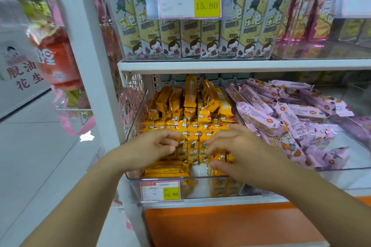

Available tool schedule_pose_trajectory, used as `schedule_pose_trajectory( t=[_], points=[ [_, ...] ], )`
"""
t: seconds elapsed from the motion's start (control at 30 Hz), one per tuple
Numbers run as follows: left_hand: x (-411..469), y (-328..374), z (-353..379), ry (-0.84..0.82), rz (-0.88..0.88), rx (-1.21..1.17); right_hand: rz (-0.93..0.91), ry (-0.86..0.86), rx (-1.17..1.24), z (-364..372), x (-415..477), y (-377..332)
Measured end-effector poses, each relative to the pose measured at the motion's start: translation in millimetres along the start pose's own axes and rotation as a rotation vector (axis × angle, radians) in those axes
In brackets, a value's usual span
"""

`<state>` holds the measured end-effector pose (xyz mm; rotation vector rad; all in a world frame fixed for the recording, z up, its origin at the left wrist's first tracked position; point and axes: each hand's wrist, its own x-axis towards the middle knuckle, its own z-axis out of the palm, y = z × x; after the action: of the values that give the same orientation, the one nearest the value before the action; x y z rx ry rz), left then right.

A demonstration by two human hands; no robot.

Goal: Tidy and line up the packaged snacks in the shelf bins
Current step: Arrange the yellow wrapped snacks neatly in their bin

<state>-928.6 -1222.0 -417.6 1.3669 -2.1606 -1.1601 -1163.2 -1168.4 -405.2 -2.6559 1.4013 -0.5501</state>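
1. My left hand [152,147] and right hand [239,152] each curled round upright yellow packets [192,126], fingers gripping the row from both ends.
2. Those packets stood in the clear bin [200,186], toward its front.
3. A price tag [160,190] hung on the bin's front wall; pink packets [291,118] lay heaped just right of the bin.

SNACK AISLE, SELF-SERVICE SHOP: White shelving [241,65] in front of me carries clear plastic bins [200,177] stocked with many identical packaged snacks: yellow packets [192,124] in one, pink packets [281,118] beside it, grey cartoon-printed packs [230,32] on the shelf above. A printed price tag [189,0] reading 15.80 hangs on the upper bin; a smaller tag [160,190] fronts the lower. To my left, a red bag [58,60] hangs above a pale floor [30,146].
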Motion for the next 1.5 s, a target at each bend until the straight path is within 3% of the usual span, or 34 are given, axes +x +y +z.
schedule_pose_trajectory(
  t=[0.07,0.2,0.4,0.7,0.97,1.33,1.5],
  points=[
    [-5.0,-0.2,0.3,0.006,0.000,-0.002,-0.030,-0.027,0.063,5.4,11.9,-13.9],
    [-15.9,2.4,-1.5,0.047,0.040,-0.074,-0.061,-0.241,0.098,21.6,43.1,-34.7],
    [-27.4,-0.7,-8.3,0.138,0.123,-0.117,0.096,-0.600,0.022,40.7,74.1,-42.1],
    [-37.6,-3.5,-11.8,0.111,0.159,-0.089,0.262,-0.750,0.174,46.8,78.8,-43.1],
    [-42.4,-4.5,-11.4,0.125,0.149,-0.102,0.196,-0.634,0.341,32.2,74.3,-43.5],
    [-43.7,-3.7,-11.2,0.156,0.152,-0.193,0.154,-0.018,0.486,-19.2,40.5,-21.4],
    [-52.1,2.2,-8.5,0.319,0.200,-0.337,0.119,0.026,0.567,-8.3,37.8,-18.7]
  ],
)
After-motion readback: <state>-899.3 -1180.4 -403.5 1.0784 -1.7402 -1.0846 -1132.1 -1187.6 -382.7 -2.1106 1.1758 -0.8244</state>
